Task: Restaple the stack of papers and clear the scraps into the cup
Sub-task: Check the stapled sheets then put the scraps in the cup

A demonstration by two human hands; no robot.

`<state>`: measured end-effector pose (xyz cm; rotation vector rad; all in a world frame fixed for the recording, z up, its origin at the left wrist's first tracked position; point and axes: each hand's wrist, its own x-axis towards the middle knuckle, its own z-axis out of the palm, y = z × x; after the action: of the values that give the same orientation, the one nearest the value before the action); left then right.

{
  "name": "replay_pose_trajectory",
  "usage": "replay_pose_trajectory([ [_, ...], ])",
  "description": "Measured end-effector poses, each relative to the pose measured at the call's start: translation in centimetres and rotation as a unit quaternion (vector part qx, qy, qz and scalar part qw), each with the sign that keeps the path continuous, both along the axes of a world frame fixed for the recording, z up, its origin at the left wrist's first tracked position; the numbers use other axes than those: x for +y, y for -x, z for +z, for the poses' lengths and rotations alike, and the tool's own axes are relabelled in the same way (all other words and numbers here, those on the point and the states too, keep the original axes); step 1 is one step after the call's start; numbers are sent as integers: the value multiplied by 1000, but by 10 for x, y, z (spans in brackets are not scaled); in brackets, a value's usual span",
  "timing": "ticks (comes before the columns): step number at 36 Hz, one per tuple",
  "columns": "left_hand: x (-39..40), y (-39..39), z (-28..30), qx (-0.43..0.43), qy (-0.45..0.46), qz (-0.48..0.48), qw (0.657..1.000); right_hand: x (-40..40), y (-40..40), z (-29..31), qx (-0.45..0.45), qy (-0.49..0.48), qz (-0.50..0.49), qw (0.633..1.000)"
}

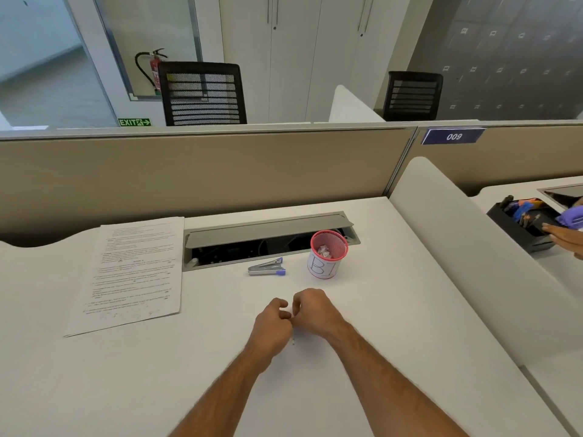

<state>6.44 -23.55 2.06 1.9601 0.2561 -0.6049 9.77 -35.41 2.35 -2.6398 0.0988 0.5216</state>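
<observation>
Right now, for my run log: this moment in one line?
left hand and right hand: together, pinching something small | stapler: untouched | papers: flat, left | cup: holds scraps

Both hands sit close together over the white desk [347, 357], the left hand [273, 323] and right hand [312, 310] curled, fingertips nearly touching, with some tiny thing pinched between them, too small to make out. The stapler [266, 268] lies beyond them, just left of the pink mesh cup [328, 255], which has scraps inside. The stack of papers [132, 272] lies flat off to the left.
</observation>
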Motion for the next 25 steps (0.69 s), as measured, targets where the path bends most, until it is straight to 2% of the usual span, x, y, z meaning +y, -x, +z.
replay_pose_trajectory([
  [7,2,-3,1,13,40,49,998,-11,-2,15,-5,-94,-52,994],
  [14,-4,-13,13,-7,69,94,993,-35,-23,61,-90,-179,-106,974],
  [19,-6,-14,21,-32,77,96,992,-54,-56,83,-138,-151,-147,968],
  [25,2,-18,21,-46,54,92,993,-67,-91,84,-138,-80,-152,975],
])
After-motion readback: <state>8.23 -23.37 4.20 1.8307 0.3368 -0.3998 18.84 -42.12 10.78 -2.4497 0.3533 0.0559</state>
